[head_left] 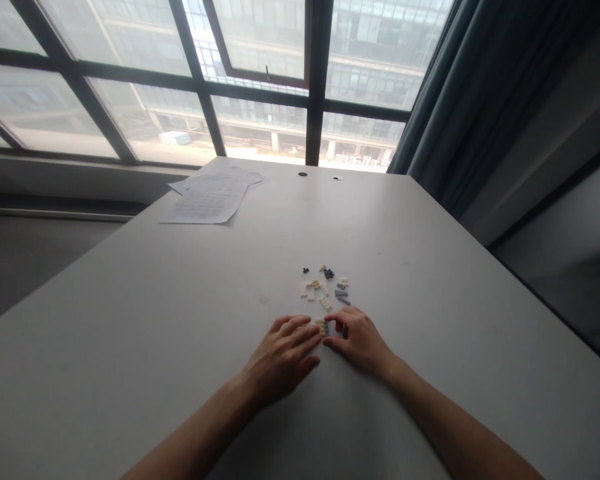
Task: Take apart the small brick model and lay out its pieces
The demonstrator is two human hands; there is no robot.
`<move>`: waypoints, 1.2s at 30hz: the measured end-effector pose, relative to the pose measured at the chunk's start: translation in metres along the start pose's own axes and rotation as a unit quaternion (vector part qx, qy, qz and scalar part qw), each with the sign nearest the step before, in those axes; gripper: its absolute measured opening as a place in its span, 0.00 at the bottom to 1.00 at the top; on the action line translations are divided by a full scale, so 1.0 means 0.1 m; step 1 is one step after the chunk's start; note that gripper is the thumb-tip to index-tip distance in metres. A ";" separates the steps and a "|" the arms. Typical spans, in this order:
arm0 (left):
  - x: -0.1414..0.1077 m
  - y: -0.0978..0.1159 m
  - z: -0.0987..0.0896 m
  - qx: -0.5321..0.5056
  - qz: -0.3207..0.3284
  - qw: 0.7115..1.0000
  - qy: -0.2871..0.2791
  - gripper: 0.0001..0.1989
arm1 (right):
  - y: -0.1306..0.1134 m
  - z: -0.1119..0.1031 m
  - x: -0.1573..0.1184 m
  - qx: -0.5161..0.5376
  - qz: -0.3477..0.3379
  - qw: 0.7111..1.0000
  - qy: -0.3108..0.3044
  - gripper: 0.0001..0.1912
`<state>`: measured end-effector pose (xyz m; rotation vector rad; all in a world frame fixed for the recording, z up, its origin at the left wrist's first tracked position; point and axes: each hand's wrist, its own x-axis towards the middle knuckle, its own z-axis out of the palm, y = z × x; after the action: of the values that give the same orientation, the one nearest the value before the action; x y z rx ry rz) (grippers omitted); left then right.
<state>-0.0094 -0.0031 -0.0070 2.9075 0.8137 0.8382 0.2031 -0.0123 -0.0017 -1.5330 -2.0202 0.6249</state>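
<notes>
A small block piece, yellowish on its left and grey on its right, lies on the white table between my hands. My left hand rests beside it, fingers stretched out and their tips at its left edge. Curved around its right side is my right hand, with thumb and index finger at the grey part. Just beyond are loose blocks: white ones, yellowish ones, grey ones and dark ones.
Printed papers lie at the table's far left. Two round holes, one of them, are near the far edge of the table. Windows stand behind it, and a dark curtain hangs at the right.
</notes>
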 end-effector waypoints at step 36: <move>-0.03 -0.09 -0.01 -0.015 -0.096 0.989 0.114 0.08 | 0.02 0.05 0.04 -0.046 -0.041 0.998 0.005 0.17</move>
<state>-0.0164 0.0033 -0.0091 2.6833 1.0674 1.1643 0.2005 -0.0082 -0.0067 -1.4942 -2.1183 0.4974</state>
